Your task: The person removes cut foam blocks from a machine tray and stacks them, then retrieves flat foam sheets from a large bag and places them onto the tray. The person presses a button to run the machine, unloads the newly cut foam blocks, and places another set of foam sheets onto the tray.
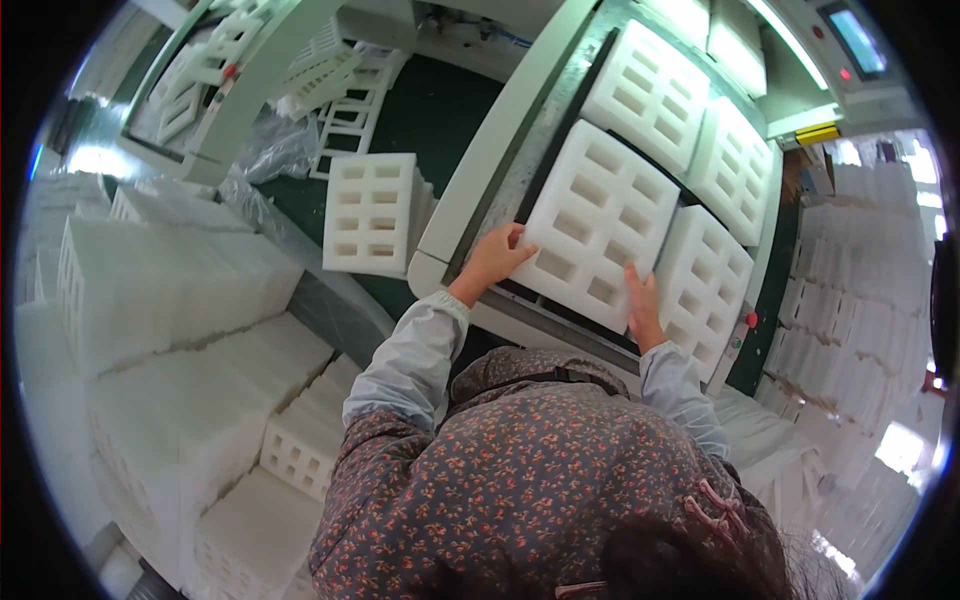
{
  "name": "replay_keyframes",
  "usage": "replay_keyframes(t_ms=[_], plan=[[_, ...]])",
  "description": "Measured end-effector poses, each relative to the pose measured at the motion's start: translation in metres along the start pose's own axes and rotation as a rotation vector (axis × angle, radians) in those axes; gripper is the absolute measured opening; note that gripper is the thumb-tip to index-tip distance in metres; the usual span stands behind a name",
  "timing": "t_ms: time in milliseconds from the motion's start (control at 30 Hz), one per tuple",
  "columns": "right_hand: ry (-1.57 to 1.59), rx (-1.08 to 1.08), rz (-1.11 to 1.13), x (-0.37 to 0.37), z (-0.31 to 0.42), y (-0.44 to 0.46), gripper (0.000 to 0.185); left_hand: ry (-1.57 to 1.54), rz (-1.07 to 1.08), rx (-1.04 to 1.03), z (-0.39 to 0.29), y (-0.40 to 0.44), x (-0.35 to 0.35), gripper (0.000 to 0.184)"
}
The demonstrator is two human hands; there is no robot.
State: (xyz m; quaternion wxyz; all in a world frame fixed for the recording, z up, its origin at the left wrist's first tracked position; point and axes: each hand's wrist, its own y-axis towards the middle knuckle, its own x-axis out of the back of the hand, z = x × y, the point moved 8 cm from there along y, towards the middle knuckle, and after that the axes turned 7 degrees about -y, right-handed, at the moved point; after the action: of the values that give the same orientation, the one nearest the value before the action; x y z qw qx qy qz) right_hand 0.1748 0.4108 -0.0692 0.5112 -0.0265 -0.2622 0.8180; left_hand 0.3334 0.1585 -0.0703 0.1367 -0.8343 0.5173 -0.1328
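A white foam block with two rows of rectangular holes lies at the near left of the machine bed. My left hand is at its left edge, thumb and fingers closed on the corner. My right hand rests against its right side, fingers apart, in the gap beside a second foam block. Two more foam blocks lie farther back, one at the left and one at the right. Both forearms wear pale sleeves.
Stacked foam blocks stand on the green surface left of the machine, near cut foam frames. Large foam stacks fill the left side, and more stand at the right. A red button sits on the machine's near right corner.
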Motion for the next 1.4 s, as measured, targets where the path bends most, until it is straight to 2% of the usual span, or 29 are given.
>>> replay_keyframes(t_ms=[67, 200, 267, 367, 533, 600, 633, 700, 767, 900, 1033, 1200, 1400], plan=[[0.0, 0.022, -0.02, 0.001, 0.004, -0.002, 0.046, 0.02, 0.022, 0.004, -0.005, -0.002, -0.005, 0.045], [-0.018, -0.065, 0.016, -0.003, 0.014, -0.01, 0.051, 0.425, -0.229, -0.29, -0.046, -0.016, 0.001, 0.055], [-0.02, -0.051, -0.002, 0.001, 0.011, -0.005, 0.054, 0.768, -0.266, -0.487, -0.078, -0.024, -0.022, 0.063], [-0.097, -0.03, 0.036, 0.003, 0.001, 0.002, 0.06, 0.914, -0.115, -0.653, -0.098, -0.025, -0.075, 0.061], [-0.175, 0.045, 0.001, 0.003, 0.014, -0.005, 0.056, 0.967, 0.001, -0.705, -0.08, -0.014, -0.107, 0.064], [-0.326, 0.178, -0.002, 0.008, 0.033, 0.002, 0.06, 0.991, 0.038, -0.704, -0.081, -0.013, -0.111, 0.064], [-0.314, 0.172, -0.015, 0.014, 0.039, 0.012, 0.06, 1.009, 0.05, -0.684, -0.081, -0.014, -0.11, 0.065], [-0.52, 0.418, -0.128, 0.031, 0.08, 0.037, 0.066, 1.045, 0.066, -0.639, -0.081, -0.014, -0.109, 0.065], [-0.638, 0.65, -0.223, 0.031, 0.133, 0.061, 0.06, 1.07, 0.091, -0.629, -0.081, -0.014, -0.113, 0.065], [-0.744, 0.65, -0.118, 0.012, 0.173, 0.123, 0.054, 1.126, 0.106, -0.57, -0.08, -0.011, -0.113, 0.065], [-1.182, 0.354, 0.321, -0.026, 0.149, 0.164, 0.068, 1.131, 0.142, -0.529, -0.079, -0.011, -0.113, 0.065], [-1.082, 0.541, 0.177, -0.026, 0.141, 0.169, 0.075, 1.13, 0.148, -0.498, -0.078, -0.009, -0.115, 0.067], [-1.137, 0.513, 0.247, -0.027, 0.143, 0.171, 0.073, 1.182, 0.165, -0.493, -0.078, -0.01, -0.116, 0.066]])
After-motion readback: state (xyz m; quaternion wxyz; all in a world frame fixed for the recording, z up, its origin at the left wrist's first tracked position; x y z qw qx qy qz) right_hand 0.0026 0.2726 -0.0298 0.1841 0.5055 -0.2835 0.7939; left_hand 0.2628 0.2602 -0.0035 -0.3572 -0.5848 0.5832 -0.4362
